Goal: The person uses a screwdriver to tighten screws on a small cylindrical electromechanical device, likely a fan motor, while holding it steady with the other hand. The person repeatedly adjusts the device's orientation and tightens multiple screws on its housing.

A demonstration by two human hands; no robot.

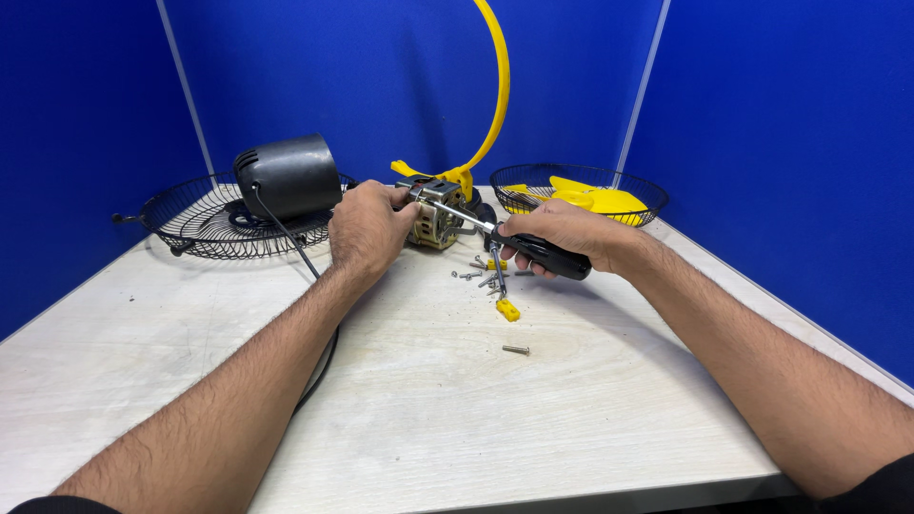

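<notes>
My left hand [369, 228] grips a small fan motor [436, 214] with metal plates and copper windings, which rests on the pale wooden table [457, 409]. My right hand [562, 236] is closed on the black handle of a screwdriver [543, 255]; its metal shaft slants up and left, with the tip at the motor's top. A second thin metal rod with a yellow end [507, 309] hangs down from my right hand to the table.
Several loose screws [476, 274] lie below the motor, one screw [515, 349] nearer me. A black motor housing [288, 176] with a cable sits on a black wire grille [205, 224]. Another grille [581, 200] holds yellow blades. A yellow curved stand [495, 86] rises behind.
</notes>
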